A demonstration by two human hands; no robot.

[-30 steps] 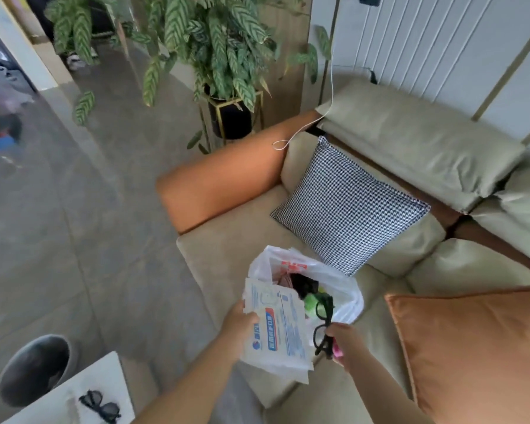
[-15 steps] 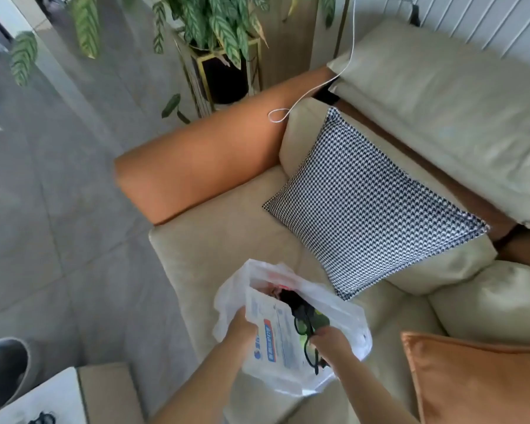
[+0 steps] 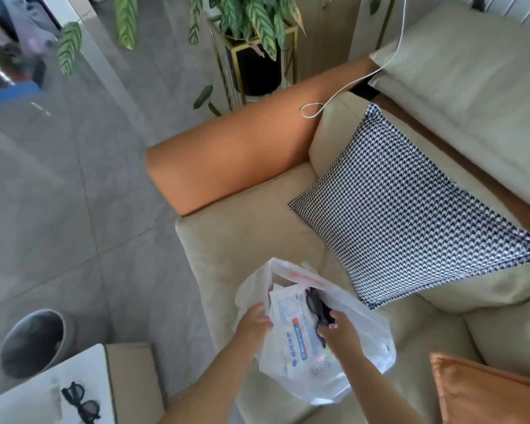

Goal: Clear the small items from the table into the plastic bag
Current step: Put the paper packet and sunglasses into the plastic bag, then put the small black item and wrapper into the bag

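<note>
The plastic bag (image 3: 364, 341) sits on the near edge of the sofa seat (image 3: 242, 240), with the glasses (image 3: 315, 310) and a flat packet (image 3: 291, 328) in its mouth. The patterned cushion (image 3: 410, 209) lies far right of it. At near left, sunglasses (image 3: 81, 403) lie on the counter (image 3: 28, 399), a bin (image 3: 34, 341) just beyond.

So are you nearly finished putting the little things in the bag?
Partly. The plastic bag on the sofa already holds a white packet. The left hand holds the bag open while the right hand lowers black glasses into it. Another pair of sunglasses is left on the white table.
</note>
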